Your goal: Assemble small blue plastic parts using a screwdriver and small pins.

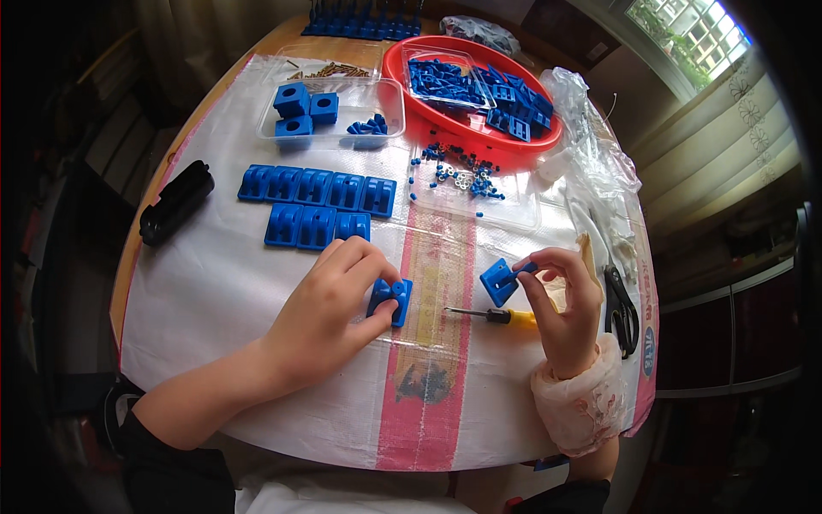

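My left hand (330, 304) grips a blue plastic block-like bracket (399, 317) by its sides, with thumb and fingers closed round it, low over the table. To the right, my right hand (561, 300) pinches a second blue plastic piece (498, 283) by a narrow projecting part; its flat plate faces left. Just beneath that piece lies a screwdriver (514, 318) with a yellow and black handle, its shaft pointing left. Beyond my left hand, similar blue brackets (317, 188) stand in two rows, the nearer one partly hidden by my fingers.
A clear plastic box (330, 137) holds blue cubes and small parts; brass screws (334, 71) lie behind. A red basin (548, 141) carries many blue pieces. Small nuts and caps (462, 176) are scattered mid-table. Black scissors (621, 313) lie right, a black case (175, 204) left.
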`<state>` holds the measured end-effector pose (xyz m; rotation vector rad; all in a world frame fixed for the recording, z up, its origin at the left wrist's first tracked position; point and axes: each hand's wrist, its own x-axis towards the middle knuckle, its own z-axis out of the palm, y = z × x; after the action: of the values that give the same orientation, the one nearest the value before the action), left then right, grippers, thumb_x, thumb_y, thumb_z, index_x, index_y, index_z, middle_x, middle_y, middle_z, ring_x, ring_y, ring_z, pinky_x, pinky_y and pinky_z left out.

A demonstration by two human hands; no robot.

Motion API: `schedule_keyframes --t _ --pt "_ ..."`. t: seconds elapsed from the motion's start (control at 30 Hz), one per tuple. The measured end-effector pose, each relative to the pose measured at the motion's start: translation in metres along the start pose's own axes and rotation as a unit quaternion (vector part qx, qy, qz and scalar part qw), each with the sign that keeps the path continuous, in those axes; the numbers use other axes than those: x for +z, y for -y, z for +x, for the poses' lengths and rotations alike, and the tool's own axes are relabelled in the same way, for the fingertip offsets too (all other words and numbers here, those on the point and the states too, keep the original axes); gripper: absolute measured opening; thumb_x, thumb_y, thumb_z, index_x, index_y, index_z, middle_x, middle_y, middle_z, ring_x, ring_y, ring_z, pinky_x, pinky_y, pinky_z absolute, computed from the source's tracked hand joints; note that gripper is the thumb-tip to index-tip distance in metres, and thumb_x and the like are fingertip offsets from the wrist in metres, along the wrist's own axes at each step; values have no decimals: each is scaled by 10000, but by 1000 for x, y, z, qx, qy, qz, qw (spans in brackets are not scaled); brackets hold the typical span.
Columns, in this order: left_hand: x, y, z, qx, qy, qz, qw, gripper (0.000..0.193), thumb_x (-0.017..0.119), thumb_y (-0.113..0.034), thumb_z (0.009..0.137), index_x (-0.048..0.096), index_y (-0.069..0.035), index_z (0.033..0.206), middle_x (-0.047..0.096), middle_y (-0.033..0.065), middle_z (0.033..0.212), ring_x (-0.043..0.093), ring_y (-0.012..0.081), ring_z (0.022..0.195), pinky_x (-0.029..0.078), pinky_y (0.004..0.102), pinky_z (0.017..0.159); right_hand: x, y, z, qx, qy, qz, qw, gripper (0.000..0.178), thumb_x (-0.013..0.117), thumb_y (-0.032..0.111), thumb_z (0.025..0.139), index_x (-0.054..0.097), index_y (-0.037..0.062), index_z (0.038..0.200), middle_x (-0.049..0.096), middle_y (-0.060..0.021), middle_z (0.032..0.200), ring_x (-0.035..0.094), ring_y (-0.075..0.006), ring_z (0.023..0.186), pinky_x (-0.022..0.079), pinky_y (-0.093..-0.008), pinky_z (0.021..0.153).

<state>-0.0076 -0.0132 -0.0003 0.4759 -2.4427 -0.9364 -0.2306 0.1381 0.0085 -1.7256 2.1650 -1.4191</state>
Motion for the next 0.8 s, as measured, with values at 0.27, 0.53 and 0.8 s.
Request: schedule_keyframes --t 0.27,0.53,0.8 --pt "-8 1 3 11 4 -28 1000 142 670 -73 836 631 -38 968 577 79 940 560 204 877 448 312 733 -4 13 0 -84 12 -7 996 256 772 -25 742 624 35 942 654 -85 853 624 -203 781 475 -301 674" --pt "-18 -1 5 -6 31 -139 990 178 613 -64 859 678 -53 1024 611 52 957 570 138 832 432 258 674 -2 26 -3 -103 45 38 993 270 738 -72 743 647 12 983 654 -110 915 626 -224 801 492 -305 683" --pt "-21 -4 6 -1 51 -196 979 157 616 -63 845 675 -57 991 604 38 939 569 117 817 422 246 672 0 27 -2 -154 70 25 985 248 717 -78 763 662 18 985 668 -114 928 624 -236 800 493 -304 690"
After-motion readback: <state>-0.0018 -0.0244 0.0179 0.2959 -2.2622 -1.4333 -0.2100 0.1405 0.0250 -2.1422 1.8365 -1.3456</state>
